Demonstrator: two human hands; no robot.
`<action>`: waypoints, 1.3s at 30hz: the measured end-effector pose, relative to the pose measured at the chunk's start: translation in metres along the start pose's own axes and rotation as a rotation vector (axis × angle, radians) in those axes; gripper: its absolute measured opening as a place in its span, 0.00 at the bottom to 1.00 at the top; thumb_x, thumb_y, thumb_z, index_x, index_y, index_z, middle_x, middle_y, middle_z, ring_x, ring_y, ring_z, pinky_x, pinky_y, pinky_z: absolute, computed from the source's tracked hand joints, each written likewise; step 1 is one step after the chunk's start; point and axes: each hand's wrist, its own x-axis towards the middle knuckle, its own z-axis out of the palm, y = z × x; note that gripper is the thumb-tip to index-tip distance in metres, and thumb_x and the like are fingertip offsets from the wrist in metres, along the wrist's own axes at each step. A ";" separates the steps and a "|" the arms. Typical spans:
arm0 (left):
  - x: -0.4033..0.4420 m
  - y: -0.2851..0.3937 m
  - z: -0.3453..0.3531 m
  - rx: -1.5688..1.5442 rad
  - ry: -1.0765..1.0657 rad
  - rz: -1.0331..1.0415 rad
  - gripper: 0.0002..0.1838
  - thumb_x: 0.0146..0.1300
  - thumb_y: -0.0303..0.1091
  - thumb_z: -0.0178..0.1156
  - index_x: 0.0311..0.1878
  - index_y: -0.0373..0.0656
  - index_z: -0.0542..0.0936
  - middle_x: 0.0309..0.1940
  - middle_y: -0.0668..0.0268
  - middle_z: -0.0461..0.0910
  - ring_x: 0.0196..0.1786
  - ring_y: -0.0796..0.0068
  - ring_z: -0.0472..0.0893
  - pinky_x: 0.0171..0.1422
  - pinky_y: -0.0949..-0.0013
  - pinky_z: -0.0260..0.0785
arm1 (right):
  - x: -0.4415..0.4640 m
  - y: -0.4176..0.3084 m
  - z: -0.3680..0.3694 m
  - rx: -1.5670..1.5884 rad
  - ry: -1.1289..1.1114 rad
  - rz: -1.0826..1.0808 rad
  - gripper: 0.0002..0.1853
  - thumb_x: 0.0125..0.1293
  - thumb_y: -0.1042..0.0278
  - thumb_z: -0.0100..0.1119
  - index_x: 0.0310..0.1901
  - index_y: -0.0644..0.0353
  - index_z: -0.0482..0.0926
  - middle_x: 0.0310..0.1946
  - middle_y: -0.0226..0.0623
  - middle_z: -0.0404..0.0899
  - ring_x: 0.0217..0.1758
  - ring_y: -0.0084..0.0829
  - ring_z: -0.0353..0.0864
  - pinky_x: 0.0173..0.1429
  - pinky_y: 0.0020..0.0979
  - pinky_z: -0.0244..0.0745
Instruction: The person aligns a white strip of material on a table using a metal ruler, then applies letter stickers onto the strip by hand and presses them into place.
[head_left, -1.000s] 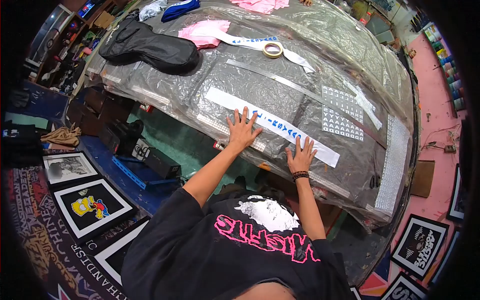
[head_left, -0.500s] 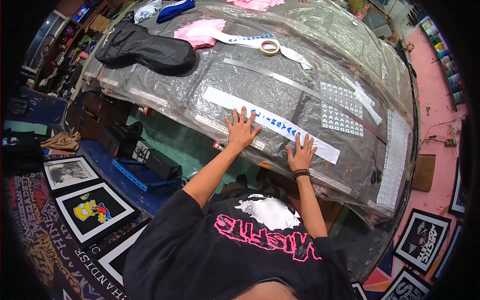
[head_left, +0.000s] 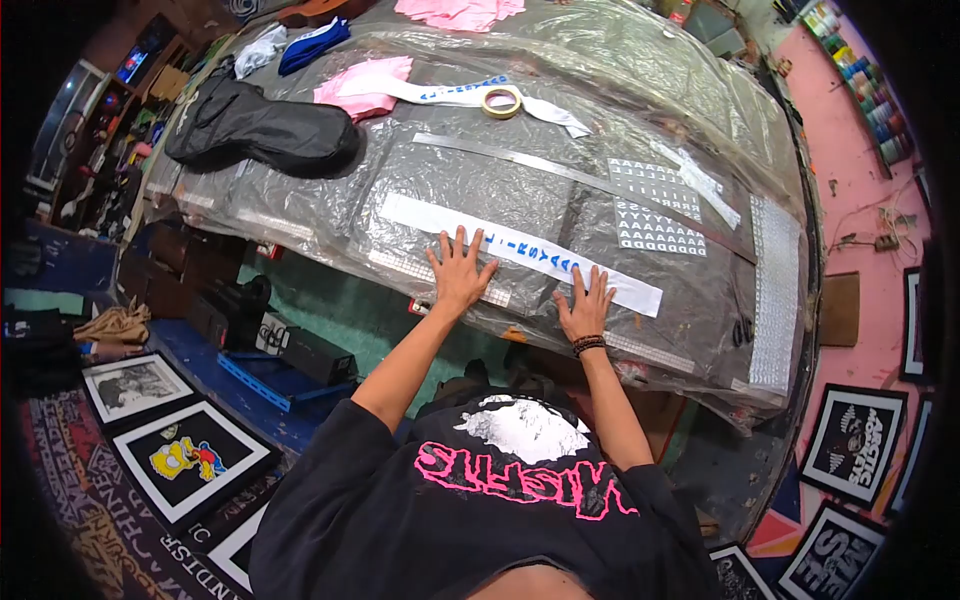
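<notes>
While grips [head_left: 460, 278] [head_left: 584, 312] spread, white strip [head_left: 530, 250] beneath fingertips [head_left: 461, 233]

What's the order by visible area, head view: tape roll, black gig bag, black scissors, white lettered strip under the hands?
1. Black gig bag
2. White lettered strip, partly covered
3. Tape roll
4. Black scissors

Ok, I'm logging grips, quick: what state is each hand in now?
Left hand: open, resting on the white strip, holding nothing.
Right hand: open, resting on the white strip, holding nothing.
</notes>
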 end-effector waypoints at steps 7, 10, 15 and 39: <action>0.006 -0.008 -0.005 0.027 -0.028 0.038 0.39 0.72 0.68 0.47 0.80 0.58 0.65 0.82 0.55 0.54 0.82 0.37 0.50 0.77 0.22 0.43 | -0.002 -0.001 0.000 0.000 0.006 -0.004 0.39 0.72 0.35 0.56 0.75 0.51 0.68 0.79 0.58 0.54 0.84 0.62 0.45 0.81 0.69 0.36; 0.007 -0.008 -0.007 0.038 -0.021 0.048 0.39 0.71 0.67 0.50 0.80 0.59 0.65 0.81 0.55 0.57 0.81 0.38 0.54 0.77 0.24 0.46 | -0.001 -0.002 -0.001 0.004 0.003 -0.001 0.38 0.72 0.34 0.55 0.75 0.51 0.68 0.79 0.58 0.54 0.84 0.62 0.45 0.81 0.69 0.36; 0.006 -0.013 -0.012 -0.003 -0.006 0.077 0.40 0.71 0.67 0.51 0.80 0.58 0.65 0.80 0.52 0.59 0.80 0.37 0.56 0.76 0.26 0.49 | -0.004 -0.004 -0.004 -0.012 0.020 0.007 0.38 0.72 0.34 0.55 0.75 0.50 0.68 0.79 0.57 0.54 0.84 0.60 0.44 0.82 0.68 0.34; -0.155 -0.051 -0.400 -1.390 0.292 0.690 0.18 0.79 0.41 0.49 0.52 0.38 0.83 0.43 0.51 0.86 0.49 0.54 0.84 0.68 0.42 0.70 | -0.101 -0.046 -0.061 0.190 0.153 0.006 0.24 0.75 0.59 0.59 0.67 0.58 0.75 0.76 0.52 0.63 0.81 0.56 0.56 0.82 0.52 0.52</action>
